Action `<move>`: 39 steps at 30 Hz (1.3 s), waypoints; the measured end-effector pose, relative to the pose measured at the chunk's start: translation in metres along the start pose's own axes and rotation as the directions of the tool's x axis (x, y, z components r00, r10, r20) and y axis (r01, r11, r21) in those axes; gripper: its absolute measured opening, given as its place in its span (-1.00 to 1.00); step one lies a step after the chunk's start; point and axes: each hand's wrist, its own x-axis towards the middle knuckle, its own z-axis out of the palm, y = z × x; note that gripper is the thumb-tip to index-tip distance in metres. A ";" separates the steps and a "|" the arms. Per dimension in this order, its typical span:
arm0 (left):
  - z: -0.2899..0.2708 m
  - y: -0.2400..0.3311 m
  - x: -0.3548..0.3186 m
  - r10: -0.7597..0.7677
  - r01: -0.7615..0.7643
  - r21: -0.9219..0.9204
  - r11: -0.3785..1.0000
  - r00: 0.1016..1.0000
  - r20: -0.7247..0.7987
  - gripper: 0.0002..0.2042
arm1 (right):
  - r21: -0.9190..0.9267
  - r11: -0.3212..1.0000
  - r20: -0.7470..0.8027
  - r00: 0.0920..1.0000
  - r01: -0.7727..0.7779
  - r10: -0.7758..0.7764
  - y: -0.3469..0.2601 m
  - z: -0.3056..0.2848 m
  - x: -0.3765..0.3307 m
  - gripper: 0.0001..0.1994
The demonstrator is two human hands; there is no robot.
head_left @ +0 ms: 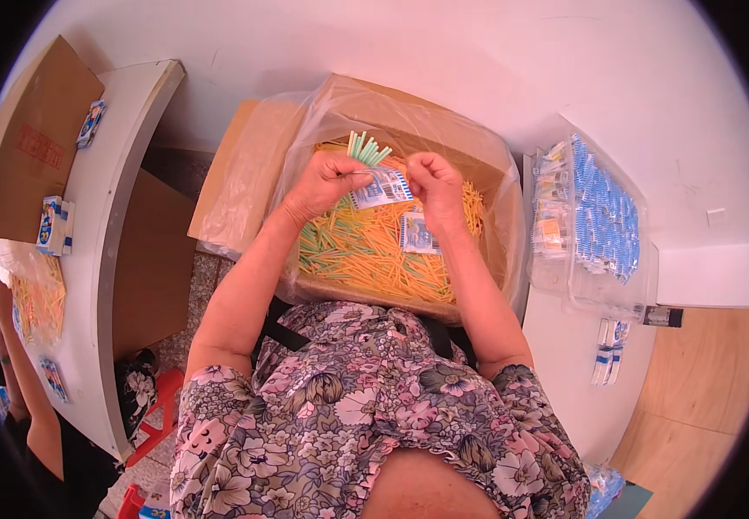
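Floral top [305, 389] nearest; left hand [329, 180] pinches packet [383, 189] with green sticks [368, 150]; right hand [437, 190] I can't tell; slack pinch could spill sticks.

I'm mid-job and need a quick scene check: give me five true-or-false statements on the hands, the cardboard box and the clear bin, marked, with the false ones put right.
1. The left hand holds a printed packet. True.
2. The right hand rests in the lap. False: the right hand is raised over the cardboard box, by the packet's right edge.
3. Mostly green sticks jut up above the packet. True.
4. The clear bin stands left of the cardboard box. False: the clear bin is on the right.
5. A second packet lies on the loose sticks in the box. True.
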 end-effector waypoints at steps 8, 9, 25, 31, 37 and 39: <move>0.006 -0.004 0.002 0.149 -0.167 0.315 0.934 0.985 0.081 -0.92 | -0.512 0.819 0.154 0.965 0.260 -0.210 0.007 0.018 0.002 -0.77; 0.008 -0.005 0.001 0.205 -0.224 0.351 0.909 0.974 0.091 -0.90 | -0.535 0.812 0.144 0.972 0.233 -0.185 0.001 0.029 0.004 -0.75; 0.005 -0.013 0.007 -0.135 0.135 0.006 0.991 0.990 -0.030 -0.86 | -0.863 0.461 0.204 0.977 0.208 -0.059 -0.004 -0.028 -0.037 -0.81; 0.011 0.010 0.005 -0.227 0.237 -0.135 0.962 0.971 0.079 -0.78 | -0.870 0.370 0.407 0.898 0.325 0.169 0.006 -0.040 -0.075 -0.78; 0.010 0.005 0.002 -0.203 0.216 -0.079 0.973 0.969 0.142 -0.77 | -0.681 0.732 0.150 0.979 -0.001 0.141 -0.045 -0.004 -0.044 -0.72; 0.011 0.005 0.003 -0.200 0.214 -0.073 0.974 0.966 0.161 -0.78 | -0.670 0.741 0.167 0.983 0.056 0.076 -0.047 -0.004 -0.037 -0.71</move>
